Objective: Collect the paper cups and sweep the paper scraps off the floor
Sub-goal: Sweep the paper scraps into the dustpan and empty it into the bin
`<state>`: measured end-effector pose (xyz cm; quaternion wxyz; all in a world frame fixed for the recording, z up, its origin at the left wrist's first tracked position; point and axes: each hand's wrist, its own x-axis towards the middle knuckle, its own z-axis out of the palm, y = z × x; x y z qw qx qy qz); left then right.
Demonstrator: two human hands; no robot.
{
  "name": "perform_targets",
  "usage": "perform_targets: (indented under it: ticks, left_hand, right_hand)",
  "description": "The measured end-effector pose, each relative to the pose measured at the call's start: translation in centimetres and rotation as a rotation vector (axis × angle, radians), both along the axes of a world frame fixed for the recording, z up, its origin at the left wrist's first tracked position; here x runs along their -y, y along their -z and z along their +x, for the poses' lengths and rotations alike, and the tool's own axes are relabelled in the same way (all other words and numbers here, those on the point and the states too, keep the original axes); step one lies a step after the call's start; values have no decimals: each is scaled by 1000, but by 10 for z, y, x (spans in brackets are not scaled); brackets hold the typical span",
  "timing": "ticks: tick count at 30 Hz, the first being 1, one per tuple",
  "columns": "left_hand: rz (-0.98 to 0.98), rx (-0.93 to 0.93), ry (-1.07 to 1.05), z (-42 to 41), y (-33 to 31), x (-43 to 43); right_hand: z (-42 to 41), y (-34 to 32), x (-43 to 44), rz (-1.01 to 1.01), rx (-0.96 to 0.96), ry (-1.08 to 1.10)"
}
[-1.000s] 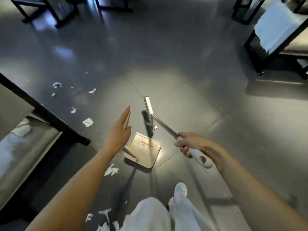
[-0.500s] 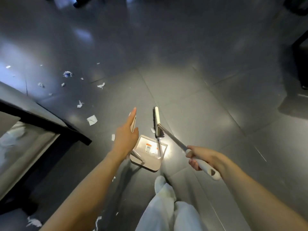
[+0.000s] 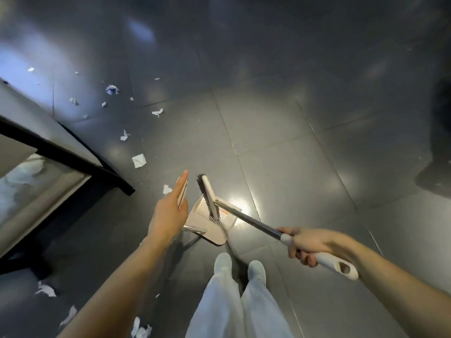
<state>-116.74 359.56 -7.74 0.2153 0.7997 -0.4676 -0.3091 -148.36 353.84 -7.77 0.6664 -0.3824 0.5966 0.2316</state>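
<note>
Two bare forearms reach forward over the dark tiled floor (image 3: 305,142) in the head view. Toward 11 o'clock the left hand (image 3: 170,213) shows its back, forefinger straight, pinching the dustpan (image 3: 210,228) handle between thumb and forefinger. From 4 o'clock the right hand (image 3: 305,242) wraps curled fingers round the broom (image 3: 244,218), whose brush head lies across the pan's mouth. Paper scraps (image 3: 139,161) lie scattered from 10 to 11 o'clock of the pan, with more at 7 o'clock beside the black-framed bench (image 3: 73,154).
</note>
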Motion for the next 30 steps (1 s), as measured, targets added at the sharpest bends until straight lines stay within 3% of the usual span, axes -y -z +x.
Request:
perform_targets:
  ticks: [7, 16, 24, 30]
  left_hand:
    - [-50, -23, -213, -13, -12, -40]
    - [-80, 67, -521, -19, -5, -131]
    - [-121, 85, -630, -5, 3, -172]
    - [-160, 101, -699, 31, 21, -185]
  right_hand:
    - [1, -29, 35, -105, 48, -214]
    - [73, -11, 36, -322, 127, -481]
    - [168, 18, 35, -369, 154, -555]
    - [215, 45, 29, -321, 65, -791]
